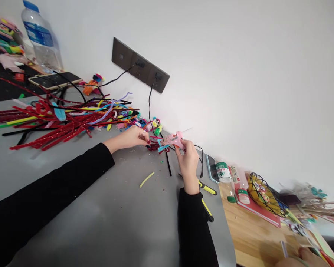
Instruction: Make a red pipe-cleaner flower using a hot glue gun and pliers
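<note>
Pink glue gun (176, 138), held up over the counter (114, 222), just in front of the wall (239, 74). Gripped in the right hand (187, 159), with thumb and fingers closed around the pink body. Close beside it, left hand (130, 136), ring (143, 132) on one finger, thumb and forefinger pinched together on a dark red fuzzy piece (153, 147). Between the two hands, right beside the glue gun, a light blue piece (163, 146).

Just behind, a small white, yellow and green figure (157, 127). Nearer on the grey surface, a black stem (168, 164) below the pieces and a short yellow-green stem (146, 180) lying alone. Beside the right wrist, partly hidden by the arm, tools with yellow-and-black handles (208, 188).

Farther left, a loose heap of fuzzy stems (72, 122), mostly dark red; beyond it, a dark-screened phone (55, 80) and a large blue-capped bottle (39, 37). Up on the wall, dark socket plates (140, 66) with two black plugs in place. To the right, a second phone (212, 168), a green-labelled bottle (223, 172) lying down, and a yellow bundle in black netting (263, 193). At the lower right edge, blurred, another person's hand (308, 256).
</note>
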Demonstrator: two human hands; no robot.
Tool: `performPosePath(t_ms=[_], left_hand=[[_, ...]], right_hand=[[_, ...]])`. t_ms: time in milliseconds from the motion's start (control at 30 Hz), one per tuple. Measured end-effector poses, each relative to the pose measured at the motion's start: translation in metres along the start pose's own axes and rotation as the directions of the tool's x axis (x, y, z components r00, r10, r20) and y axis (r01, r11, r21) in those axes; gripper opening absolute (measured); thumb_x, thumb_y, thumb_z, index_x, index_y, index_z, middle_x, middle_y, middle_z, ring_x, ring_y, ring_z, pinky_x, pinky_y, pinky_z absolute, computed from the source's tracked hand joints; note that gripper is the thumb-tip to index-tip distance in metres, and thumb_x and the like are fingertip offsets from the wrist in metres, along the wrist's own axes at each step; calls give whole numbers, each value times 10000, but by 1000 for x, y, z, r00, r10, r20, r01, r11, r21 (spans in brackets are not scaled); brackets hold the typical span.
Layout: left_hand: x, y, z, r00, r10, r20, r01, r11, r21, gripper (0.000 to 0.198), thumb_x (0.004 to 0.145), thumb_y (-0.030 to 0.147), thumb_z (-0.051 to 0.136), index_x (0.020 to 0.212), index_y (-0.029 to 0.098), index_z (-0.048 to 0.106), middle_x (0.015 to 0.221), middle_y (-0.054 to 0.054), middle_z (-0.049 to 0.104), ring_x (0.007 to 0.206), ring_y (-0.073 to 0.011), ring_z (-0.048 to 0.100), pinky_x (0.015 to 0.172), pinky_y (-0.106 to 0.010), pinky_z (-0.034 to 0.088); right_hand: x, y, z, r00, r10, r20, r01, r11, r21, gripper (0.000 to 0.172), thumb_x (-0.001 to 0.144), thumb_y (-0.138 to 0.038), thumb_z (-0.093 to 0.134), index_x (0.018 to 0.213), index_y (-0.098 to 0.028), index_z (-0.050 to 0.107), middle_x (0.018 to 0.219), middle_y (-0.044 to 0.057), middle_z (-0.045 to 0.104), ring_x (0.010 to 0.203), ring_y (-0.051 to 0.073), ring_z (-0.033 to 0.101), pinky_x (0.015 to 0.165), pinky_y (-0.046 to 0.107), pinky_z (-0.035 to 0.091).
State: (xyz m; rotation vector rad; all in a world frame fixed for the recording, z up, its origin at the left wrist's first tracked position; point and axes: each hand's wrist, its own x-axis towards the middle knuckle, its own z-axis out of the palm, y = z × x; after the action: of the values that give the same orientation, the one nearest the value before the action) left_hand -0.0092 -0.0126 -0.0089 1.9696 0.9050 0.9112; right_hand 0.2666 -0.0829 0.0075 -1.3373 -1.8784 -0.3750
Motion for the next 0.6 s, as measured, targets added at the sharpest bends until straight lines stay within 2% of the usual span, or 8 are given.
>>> performPosePath(t_ms=[600], left_hand=[[0, -4, 1, 999, -45, 25, 45, 998, -38, 144, 680, 321, 735, 725, 185, 753, 692, -20, 757, 663, -178, 695, 603, -236, 511]], right_hand=[[1, 10, -7, 996, 72, -50, -73, 997, -17, 160, 948, -309, 558, 1046, -207, 631, 939, 64, 711, 786, 190, 635, 724, 297, 506]])
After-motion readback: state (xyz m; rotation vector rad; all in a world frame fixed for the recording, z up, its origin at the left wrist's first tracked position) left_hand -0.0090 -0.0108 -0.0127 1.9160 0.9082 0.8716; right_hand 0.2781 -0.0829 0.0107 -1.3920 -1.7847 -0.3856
